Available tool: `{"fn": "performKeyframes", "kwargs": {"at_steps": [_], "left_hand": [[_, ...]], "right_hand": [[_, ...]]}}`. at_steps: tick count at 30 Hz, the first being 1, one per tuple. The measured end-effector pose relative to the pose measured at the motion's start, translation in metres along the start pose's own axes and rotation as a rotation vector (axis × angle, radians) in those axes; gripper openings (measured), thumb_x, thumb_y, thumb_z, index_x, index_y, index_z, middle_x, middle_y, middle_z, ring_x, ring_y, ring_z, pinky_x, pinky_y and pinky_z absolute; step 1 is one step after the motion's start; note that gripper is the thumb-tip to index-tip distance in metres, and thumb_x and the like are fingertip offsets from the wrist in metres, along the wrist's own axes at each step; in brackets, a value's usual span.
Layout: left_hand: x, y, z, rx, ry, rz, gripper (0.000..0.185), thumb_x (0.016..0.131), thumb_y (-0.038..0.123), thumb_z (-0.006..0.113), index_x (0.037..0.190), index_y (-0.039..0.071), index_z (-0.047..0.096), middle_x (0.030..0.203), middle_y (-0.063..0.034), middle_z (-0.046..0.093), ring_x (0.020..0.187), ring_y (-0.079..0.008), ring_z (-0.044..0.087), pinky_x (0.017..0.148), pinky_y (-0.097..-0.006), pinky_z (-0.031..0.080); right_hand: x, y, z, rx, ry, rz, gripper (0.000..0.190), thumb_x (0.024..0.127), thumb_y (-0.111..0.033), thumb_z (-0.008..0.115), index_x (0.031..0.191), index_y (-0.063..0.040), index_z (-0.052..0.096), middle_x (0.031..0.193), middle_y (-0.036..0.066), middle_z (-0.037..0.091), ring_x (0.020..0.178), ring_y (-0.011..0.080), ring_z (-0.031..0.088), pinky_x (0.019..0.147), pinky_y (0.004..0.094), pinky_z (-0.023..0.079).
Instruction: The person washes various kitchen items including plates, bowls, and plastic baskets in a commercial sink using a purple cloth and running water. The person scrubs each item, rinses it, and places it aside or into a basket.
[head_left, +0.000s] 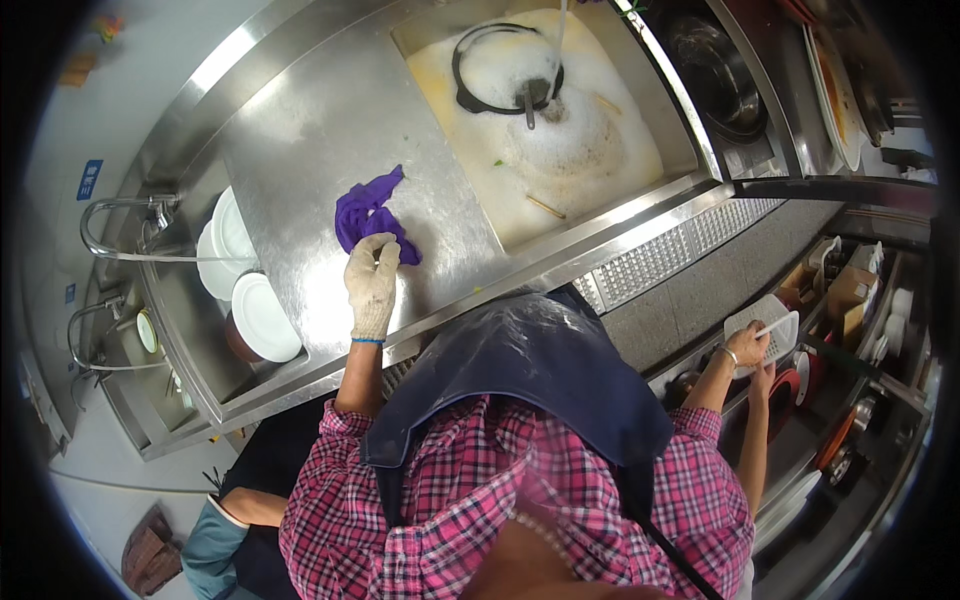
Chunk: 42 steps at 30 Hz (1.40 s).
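My left hand (372, 289) wears a pale knitted work glove with a blue cuff edge. Its bent fingers are on a crumpled purple cloth (367, 214) lying on the stainless steel worktop (300, 135). Out to the right, my bare right hand (744, 346), with a band at the wrist, grips a white perforated plastic basket (784, 334) by its handle side. Another person's hand (761, 379) reaches up to the same basket from below. My right fingers are partly hidden around it.
Beside the worktop, a foamy sink (615, 161) holds a black-rimmed pan (459, 75), with water running in. White plates (266, 319) sit in the left sink under a running tap (112, 206). Shelves with cookware (836, 442) stand at right. A co-worker's sleeve (214, 551) is behind me.
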<state>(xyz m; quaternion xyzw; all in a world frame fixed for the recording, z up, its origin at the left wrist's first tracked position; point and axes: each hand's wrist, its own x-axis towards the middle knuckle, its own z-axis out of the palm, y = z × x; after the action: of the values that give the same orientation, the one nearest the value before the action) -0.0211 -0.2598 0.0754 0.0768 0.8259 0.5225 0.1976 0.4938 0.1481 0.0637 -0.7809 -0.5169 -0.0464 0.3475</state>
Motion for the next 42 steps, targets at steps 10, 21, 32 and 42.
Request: {"fn": "performKeyframes", "kwargs": {"at_steps": [10,21,32,42], "left_hand": [[0.038,0.041,0.026,0.19,-0.017,0.126,0.028,0.089,0.022,0.064,0.107,0.001,0.07,0.102,-0.0152,0.07,0.095,-0.0295,0.066,0.089,-0.0378,0.049],[0.04,0.004,0.031,0.959,0.006,0.172,0.053,0.089,0.022,0.061,0.14,0.009,0.052,0.118,-0.0316,0.059,0.104,-0.0466,0.06,0.095,-0.0487,0.048],[-0.008,0.111,0.157,-0.443,-0.785,-0.243,0.046,0.101,0.023,0.058,0.139,0.0,0.049,0.119,-0.0171,0.063,0.105,-0.0266,0.063,0.089,-0.0371,0.054],[-0.018,0.144,0.197,-0.672,-1.356,-0.327,0.065,0.106,0.042,0.042,0.152,-0.001,0.03,0.151,-0.0195,0.039,0.134,-0.0353,0.046,0.111,-0.0479,0.04]], "right_hand": [[0.017,-0.01,-0.06,-0.505,0.31,-0.431,0.043,0.08,-0.027,0.073,0.116,-0.003,0.07,0.103,0.021,0.071,0.099,0.0358,0.066,0.09,0.0453,0.051],[-0.095,-0.153,0.003,0.361,-0.483,-0.467,0.032,0.078,0.002,0.07,0.11,-0.005,0.069,0.113,0.014,0.067,0.11,0.0326,0.062,0.098,0.0414,0.049],[-0.209,-0.243,-0.019,0.902,-1.376,-0.637,0.067,0.086,-0.032,0.074,0.143,-0.01,0.049,0.146,0.021,0.044,0.127,0.0362,0.052,0.101,0.0395,0.048],[-0.196,-0.231,-0.016,0.944,-1.178,-0.429,0.065,0.081,-0.024,0.078,0.14,-0.012,0.051,0.127,0.016,0.062,0.115,0.032,0.06,0.098,0.038,0.047]]}}
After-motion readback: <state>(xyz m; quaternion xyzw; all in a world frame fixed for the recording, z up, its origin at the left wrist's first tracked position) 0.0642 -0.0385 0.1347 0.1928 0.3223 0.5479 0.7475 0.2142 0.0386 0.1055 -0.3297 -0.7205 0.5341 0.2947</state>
